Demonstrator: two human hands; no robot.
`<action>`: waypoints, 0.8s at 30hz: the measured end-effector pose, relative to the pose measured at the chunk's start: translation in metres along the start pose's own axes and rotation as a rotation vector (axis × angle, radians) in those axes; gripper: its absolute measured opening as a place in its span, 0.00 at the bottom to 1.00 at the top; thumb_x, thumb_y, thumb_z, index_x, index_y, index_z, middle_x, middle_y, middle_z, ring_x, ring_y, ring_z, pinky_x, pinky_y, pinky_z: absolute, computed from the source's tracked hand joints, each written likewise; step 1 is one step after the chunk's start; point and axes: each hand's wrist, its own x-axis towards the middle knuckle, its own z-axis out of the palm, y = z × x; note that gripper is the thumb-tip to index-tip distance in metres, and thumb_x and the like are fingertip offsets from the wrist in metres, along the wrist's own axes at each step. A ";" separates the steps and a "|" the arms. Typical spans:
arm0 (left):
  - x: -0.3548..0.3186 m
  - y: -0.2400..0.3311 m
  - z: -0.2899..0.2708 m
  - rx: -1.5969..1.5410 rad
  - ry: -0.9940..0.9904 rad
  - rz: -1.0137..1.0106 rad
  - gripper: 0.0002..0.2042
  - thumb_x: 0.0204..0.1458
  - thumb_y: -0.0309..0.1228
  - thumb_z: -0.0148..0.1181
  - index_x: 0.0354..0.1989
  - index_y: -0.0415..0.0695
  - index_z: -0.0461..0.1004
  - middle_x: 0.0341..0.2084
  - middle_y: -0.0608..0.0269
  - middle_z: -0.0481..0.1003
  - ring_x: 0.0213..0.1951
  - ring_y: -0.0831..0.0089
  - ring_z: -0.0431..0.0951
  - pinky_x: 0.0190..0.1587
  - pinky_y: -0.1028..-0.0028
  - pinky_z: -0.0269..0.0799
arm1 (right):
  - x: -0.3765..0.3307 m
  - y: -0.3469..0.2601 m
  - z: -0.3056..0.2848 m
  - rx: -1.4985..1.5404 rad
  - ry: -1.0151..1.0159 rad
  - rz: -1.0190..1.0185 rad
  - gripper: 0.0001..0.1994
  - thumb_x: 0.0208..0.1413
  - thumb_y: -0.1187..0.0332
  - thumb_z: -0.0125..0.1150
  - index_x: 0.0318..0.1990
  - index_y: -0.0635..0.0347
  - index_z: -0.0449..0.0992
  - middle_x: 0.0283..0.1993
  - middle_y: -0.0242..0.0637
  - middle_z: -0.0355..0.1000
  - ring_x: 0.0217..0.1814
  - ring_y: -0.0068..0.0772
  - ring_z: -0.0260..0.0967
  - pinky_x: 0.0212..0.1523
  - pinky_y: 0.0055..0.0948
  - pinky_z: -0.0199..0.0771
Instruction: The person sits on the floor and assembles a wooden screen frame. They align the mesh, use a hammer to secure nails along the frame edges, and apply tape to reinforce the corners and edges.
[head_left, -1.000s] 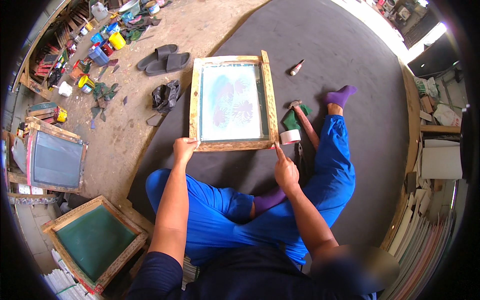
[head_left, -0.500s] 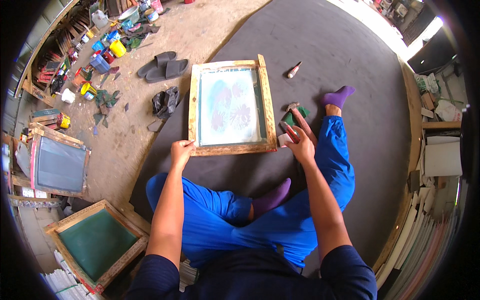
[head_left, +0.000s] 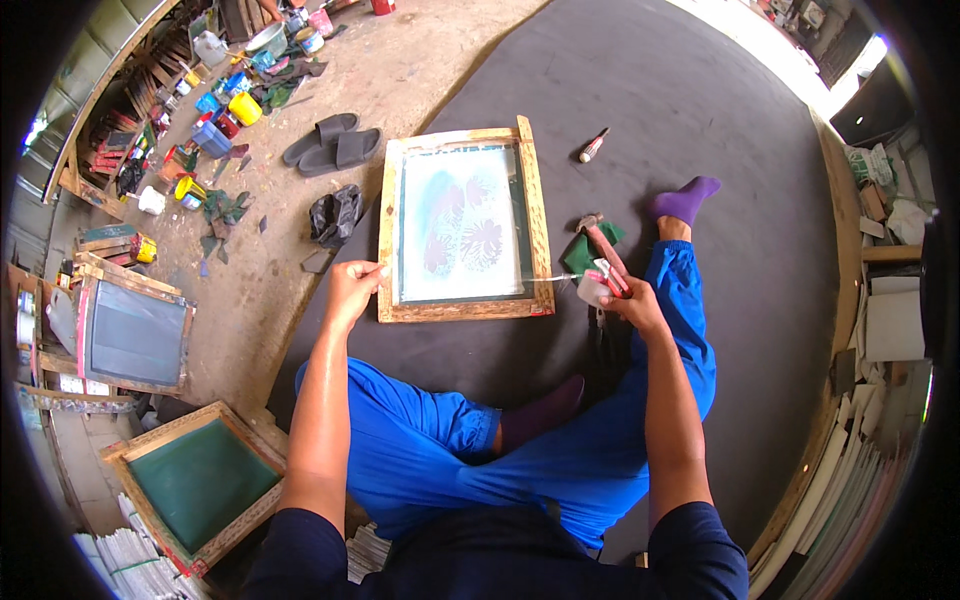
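A wooden-framed printing screen [head_left: 388,225] with a pale leaf-like pattern lies on the dark mat in front of me. At its lower left side my left hand [head_left: 352,290] is closed in a pinch. A thin clear strip, seemingly tape, stretches from there low across the screen toward my right hand [head_left: 642,306]. That hand grips a whitish tape roll [head_left: 592,291] together with a red-handled cutter [head_left: 614,278], just right of the frame. Beyond it lie a hammer [head_left: 604,242] with a brown handle and a green cloth [head_left: 577,254].
A small pointed tool [head_left: 593,147] lies farther off on the mat [head_left: 720,120]. Black sandals [head_left: 335,145] and a crumpled black bag [head_left: 335,215] are to the left. Other framed screens [head_left: 200,480] lean at the lower left; paint cans [head_left: 244,108] crowd the far left.
My right hand has moved right and slightly down with the tape roll and cutter, away from the screen. The left hand has shifted slightly up along the frame's side.
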 end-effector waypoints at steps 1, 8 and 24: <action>0.004 0.008 -0.001 -0.020 -0.003 0.001 0.05 0.60 0.25 0.70 0.36 0.34 0.86 0.26 0.66 0.83 0.27 0.84 0.76 0.32 0.80 0.70 | 0.005 -0.004 -0.003 0.030 -0.014 -0.013 0.20 0.49 0.65 0.83 0.47 0.59 0.82 0.32 0.22 0.74 0.27 0.17 0.66 0.26 0.22 0.65; 0.024 0.052 -0.018 0.016 0.012 -0.007 0.06 0.60 0.28 0.70 0.36 0.38 0.85 0.26 0.66 0.83 0.27 0.82 0.76 0.35 0.78 0.71 | 0.025 -0.004 -0.021 0.124 -0.021 -0.028 0.16 0.50 0.68 0.81 0.43 0.60 0.80 0.28 0.24 0.72 0.24 0.16 0.64 0.24 0.22 0.61; 0.033 0.232 0.000 0.472 0.001 0.332 0.08 0.54 0.29 0.74 0.33 0.36 0.85 0.23 0.65 0.83 0.27 0.82 0.78 0.31 0.76 0.73 | 0.095 0.028 -0.005 -0.655 0.618 -0.203 0.22 0.57 0.54 0.71 0.57 0.46 0.79 0.51 0.45 0.81 0.55 0.52 0.78 0.54 0.49 0.78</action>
